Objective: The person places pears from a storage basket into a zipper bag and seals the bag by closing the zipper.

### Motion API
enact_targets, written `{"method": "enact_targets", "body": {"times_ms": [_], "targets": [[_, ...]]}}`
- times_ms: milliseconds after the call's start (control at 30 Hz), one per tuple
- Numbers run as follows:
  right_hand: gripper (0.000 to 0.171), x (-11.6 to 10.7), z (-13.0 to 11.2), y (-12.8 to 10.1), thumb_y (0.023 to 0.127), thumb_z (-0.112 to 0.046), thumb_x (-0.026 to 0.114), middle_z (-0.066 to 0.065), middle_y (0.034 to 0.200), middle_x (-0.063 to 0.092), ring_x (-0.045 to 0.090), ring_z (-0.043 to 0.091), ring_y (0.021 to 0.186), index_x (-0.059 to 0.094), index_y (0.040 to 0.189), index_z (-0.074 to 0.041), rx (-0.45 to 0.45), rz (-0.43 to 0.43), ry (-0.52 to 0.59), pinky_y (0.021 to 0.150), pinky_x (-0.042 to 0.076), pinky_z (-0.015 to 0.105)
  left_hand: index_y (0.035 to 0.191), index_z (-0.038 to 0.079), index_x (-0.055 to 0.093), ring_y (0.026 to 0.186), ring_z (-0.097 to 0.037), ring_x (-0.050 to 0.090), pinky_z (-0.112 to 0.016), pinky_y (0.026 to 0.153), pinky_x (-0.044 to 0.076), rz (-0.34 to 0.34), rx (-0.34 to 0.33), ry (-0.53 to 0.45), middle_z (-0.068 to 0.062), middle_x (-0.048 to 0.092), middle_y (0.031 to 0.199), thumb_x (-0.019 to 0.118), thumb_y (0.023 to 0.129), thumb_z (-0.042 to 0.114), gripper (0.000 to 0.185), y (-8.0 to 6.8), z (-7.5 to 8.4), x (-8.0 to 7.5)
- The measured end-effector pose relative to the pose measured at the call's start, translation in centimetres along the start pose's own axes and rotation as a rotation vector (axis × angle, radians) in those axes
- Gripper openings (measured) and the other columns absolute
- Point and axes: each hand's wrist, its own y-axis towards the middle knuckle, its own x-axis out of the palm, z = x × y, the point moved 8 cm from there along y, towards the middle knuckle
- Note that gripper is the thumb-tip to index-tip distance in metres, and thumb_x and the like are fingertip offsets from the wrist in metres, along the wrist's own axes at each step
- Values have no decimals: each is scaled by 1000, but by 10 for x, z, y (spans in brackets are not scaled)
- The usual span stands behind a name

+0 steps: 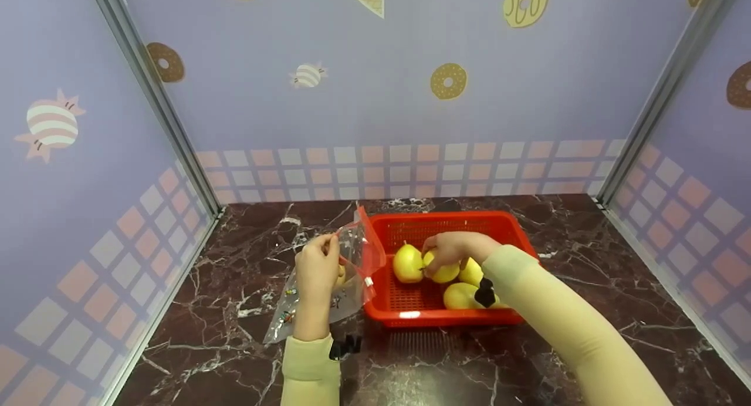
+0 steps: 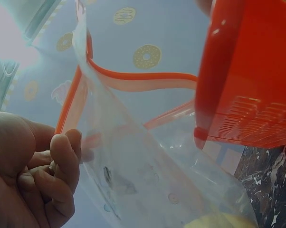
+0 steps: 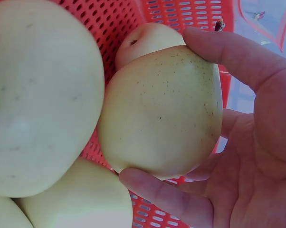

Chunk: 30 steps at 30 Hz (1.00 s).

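My left hand (image 1: 314, 271) pinches the orange edge of a clear zip bag (image 1: 347, 303), whose mouth gapes in the left wrist view. Inside the bag lies a yellow pear (image 2: 220, 221), partly hidden by my hand from the head. To the right, my right hand (image 1: 460, 247) reaches into a red plastic basket (image 1: 452, 320) and grips a pear (image 3: 162, 114). Thumb and fingers curve around its sides, with the stem close by the thumb. Another pear (image 1: 407, 264) sits left of the held one, and several more lie under my wrist.
The bag's orange-edged mouth stands against the basket's left wall (image 2: 257, 71). Both are on a dark marbled table (image 1: 234, 347). Patterned panels (image 1: 405, 112) enclose the table at the back and on both sides.
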Motion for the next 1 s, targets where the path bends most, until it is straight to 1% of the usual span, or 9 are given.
{"method": "enact_targets", "body": {"times_ms": [133,333,500,633,800,867,1000], "targets": [[66,-3,-5,-4,85,-40,79,13,148,53,62,26,113,57,143,-17,-34,10,0,83,61,45,108,5,80,66,-26,66,-46,68,54,0,-2,-2,-8,72,74,63,99,22,25,0,0,0],[63,-7,-9,-9,88,-41,78,14,149,53,62,23,110,57,142,-17,-100,28,26,82,60,42,108,4,79,65,-25,66,-45,68,55,2,1,-8,-9,73,75,63,99,21,25,1,-1,1],[61,-14,-12,-13,88,-44,78,10,142,58,62,22,108,59,141,-21,-152,68,62,86,56,40,108,3,79,65,-26,65,-46,67,55,10,16,-6,-10,73,76,63,99,19,24,0,0,0],[59,-19,-16,-17,87,-44,79,6,138,61,61,22,110,61,139,-24,-187,99,128,89,53,39,107,3,79,67,-27,66,-47,68,55,14,23,-2,-11,73,78,63,99,18,23,0,0,0],[56,-22,-21,-21,86,-45,81,5,135,61,63,21,106,62,136,-30,-208,118,224,92,55,47,108,3,79,70,-29,68,-49,71,56,16,20,-2,-12,75,81,63,99,18,24,0,-1,0],[54,-23,-24,-23,86,-45,80,6,133,61,63,21,103,62,136,-32,-226,126,244,90,56,48,108,4,79,71,-29,68,-49,72,56,15,15,-4,-13,75,82,63,99,19,24,0,-1,0],[54,-26,-30,-25,88,-41,80,6,130,61,63,20,102,61,137,-29,-276,147,295,83,57,40,109,4,79,72,-31,68,-50,72,55,15,13,-6,-13,75,82,63,98,20,25,-1,0,0]]}}
